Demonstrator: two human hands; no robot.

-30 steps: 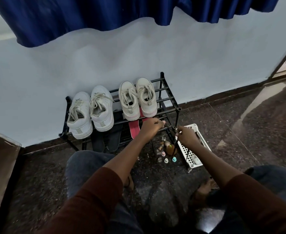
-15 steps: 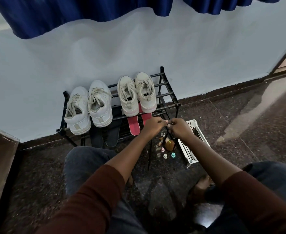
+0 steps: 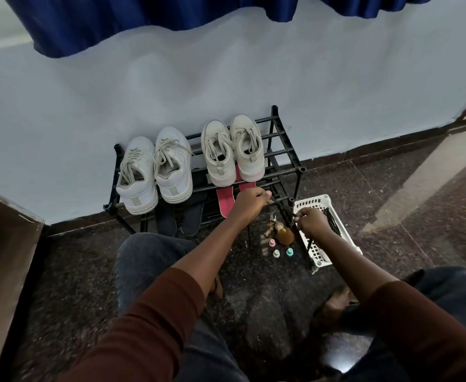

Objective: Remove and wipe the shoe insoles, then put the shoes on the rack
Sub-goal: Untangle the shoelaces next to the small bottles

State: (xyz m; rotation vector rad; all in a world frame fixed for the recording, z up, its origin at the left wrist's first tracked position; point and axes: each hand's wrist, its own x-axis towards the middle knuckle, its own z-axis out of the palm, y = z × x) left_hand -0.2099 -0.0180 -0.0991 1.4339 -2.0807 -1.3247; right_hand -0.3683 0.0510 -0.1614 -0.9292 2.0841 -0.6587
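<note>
No words can be read on the two pairs of white lace-up shoes (image 3: pixel 154 172) on the black metal rack (image 3: pixel 281 150). The left hand (image 3: pixel 249 201) grips a rack bar; the right hand (image 3: pixel 310 220) pinches its corner post.

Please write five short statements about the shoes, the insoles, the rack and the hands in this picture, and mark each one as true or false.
1. Four shoes stand on the top shelf of the rack. True: a white pair and a beige pair.
2. The red insoles lie inside the shoes. False: they lie on the shelf under the beige pair.
3. The left hand is at the front bar of the rack. True.
4. The white basket sits on the rack. False: it is on the floor, right of the rack.
5. The right hand holds a shoe. False: it is by the rack's front corner, no shoe in its grip.
</note>
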